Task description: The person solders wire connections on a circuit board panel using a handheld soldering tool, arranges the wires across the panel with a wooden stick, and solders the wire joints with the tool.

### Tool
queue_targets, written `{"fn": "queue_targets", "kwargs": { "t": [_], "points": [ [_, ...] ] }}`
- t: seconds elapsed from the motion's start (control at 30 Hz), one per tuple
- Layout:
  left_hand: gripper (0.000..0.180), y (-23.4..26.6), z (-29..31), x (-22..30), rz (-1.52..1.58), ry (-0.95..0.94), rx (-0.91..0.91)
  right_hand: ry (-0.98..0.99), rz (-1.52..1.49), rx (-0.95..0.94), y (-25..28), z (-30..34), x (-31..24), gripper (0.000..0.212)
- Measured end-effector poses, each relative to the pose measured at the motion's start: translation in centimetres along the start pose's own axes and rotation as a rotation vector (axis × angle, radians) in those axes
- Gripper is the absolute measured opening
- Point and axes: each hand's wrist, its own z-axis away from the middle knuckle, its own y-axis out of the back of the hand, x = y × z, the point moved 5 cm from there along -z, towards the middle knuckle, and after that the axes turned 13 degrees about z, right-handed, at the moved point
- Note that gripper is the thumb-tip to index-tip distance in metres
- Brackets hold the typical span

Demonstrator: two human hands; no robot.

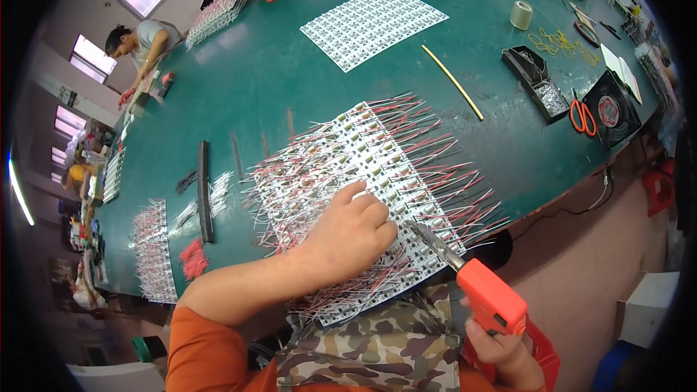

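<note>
Ahead of you, a thin yellow stick (pixel 453 83) lies slantwise on the green table (pixel 239 80); beyond it, to your right, a tape roll (pixel 520 15) stands near tangled yellow bands (pixel 555 45). Toward your right edge sit a black tray (pixel 518 72), orange-handled scissors (pixel 574 113) and a black fan (pixel 626 112) — close together. Far left — a person (pixel 154 35) in grey leans over.

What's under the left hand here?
The left hand is over a white circuit-board panel bearing red and white wires. Whatever components or wires lie directly beneath the hand are covered.
</note>
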Motion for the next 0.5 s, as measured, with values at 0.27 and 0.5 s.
{"fn": "queue_targets", "kwargs": {
  "t": [0.27, 0.5],
  "points": [
    [0.007, -0.4, 1.5, -0.5, -0.034, 0.121, -0.012, -0.084, -0.156, 0.064, -0.1, 0.4, 0.0, 0.052],
    [0.005, 3.5, 7.1, -0.2, -0.057, 0.070, 0.248, -0.042, -0.199, 0.108, 0.5, -0.7, -0.8, 0.044]
  ]
}}
